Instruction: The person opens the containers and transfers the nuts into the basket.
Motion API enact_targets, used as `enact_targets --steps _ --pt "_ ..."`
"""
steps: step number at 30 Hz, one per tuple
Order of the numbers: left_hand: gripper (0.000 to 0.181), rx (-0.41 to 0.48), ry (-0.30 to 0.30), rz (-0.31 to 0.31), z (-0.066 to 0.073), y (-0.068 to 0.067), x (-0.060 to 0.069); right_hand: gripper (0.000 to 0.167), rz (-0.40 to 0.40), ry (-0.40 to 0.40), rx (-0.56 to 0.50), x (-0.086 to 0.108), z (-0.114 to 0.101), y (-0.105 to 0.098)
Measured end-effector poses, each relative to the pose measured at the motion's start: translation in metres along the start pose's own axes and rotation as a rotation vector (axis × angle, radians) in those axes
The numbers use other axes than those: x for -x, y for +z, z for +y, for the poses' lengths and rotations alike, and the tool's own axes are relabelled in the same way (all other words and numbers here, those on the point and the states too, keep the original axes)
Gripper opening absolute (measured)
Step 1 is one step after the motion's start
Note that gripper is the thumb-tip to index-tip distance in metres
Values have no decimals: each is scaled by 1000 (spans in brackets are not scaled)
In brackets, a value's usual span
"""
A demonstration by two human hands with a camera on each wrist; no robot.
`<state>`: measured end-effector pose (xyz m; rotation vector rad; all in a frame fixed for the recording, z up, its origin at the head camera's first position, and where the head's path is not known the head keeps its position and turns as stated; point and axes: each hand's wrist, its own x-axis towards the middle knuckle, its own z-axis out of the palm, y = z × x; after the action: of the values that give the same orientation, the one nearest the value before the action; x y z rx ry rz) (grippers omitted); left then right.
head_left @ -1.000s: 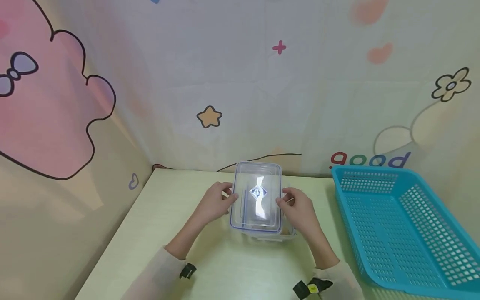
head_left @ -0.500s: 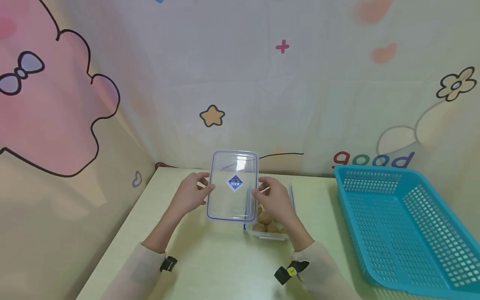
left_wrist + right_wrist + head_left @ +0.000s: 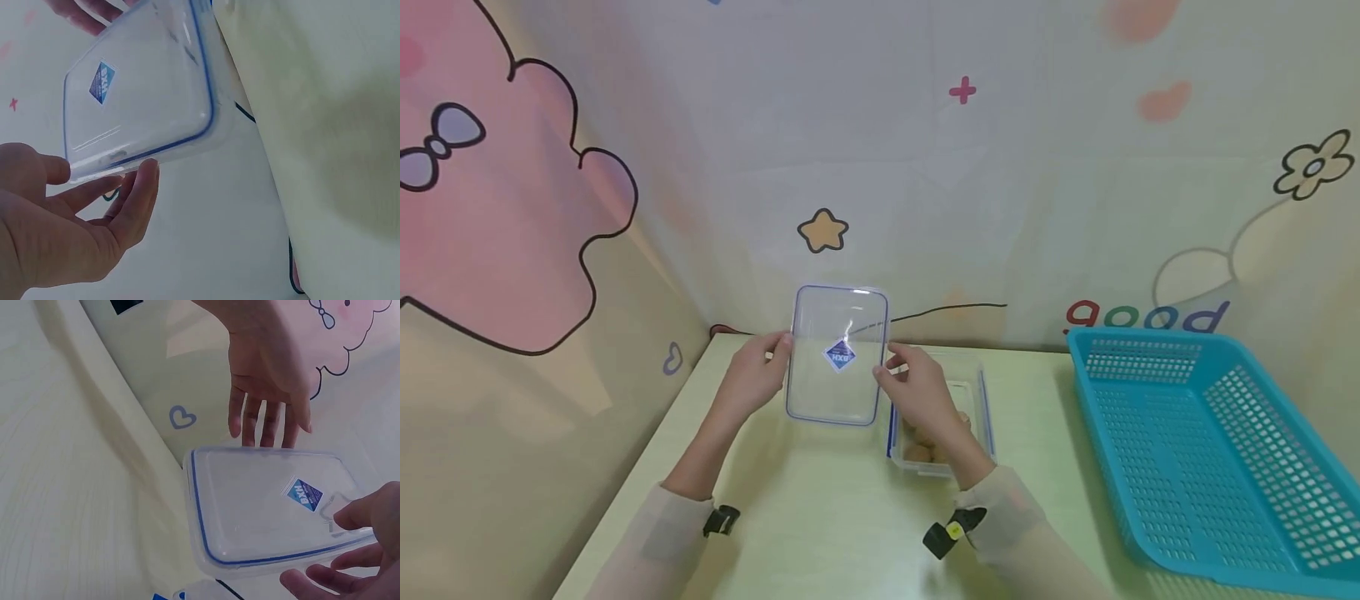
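Observation:
A clear lid [image 3: 831,396] with a blue rim and a blue diamond label is raised off the table, tilted up towards the camera. My left hand [image 3: 752,375] holds its left edge, thumb on one side and fingers on the other, as the left wrist view shows at the lid [image 3: 150,100]. On the opposite edge, my right hand [image 3: 919,390] pinches the lid between thumb and fingers. Behind the right hand and forearm stands a clear food container [image 3: 917,468], uncovered, with brown round things [image 3: 917,453] like walnuts inside; the forearm hides some of them.
A large turquoise plastic basket [image 3: 1093,433] stands at the right of the pale table [image 3: 827,517]. Behind the table hangs a printed cloth [image 3: 895,200] with cartoon drawings. Both wrists wear black straps with small devices.
Both hands have carried the lid off the container, leftward and up, and tilted it. The container and its brown contents have come into view. The basket has stayed in place.

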<state>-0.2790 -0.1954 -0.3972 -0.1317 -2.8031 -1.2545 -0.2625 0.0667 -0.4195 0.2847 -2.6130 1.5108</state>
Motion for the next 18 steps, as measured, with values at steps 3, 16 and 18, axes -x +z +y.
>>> enact_targets --steps 3,16,18 --pt "65 50 -23 7 -1 -4 0 51 -7 -6 -4 -1 -4 3" --pt "82 276 -50 113 -4 -9 1 39 43 144 -490 -4 -10 17" --pt "83 342 -63 106 -4 -10 1 38 66 199 -625 -5 -10 19"
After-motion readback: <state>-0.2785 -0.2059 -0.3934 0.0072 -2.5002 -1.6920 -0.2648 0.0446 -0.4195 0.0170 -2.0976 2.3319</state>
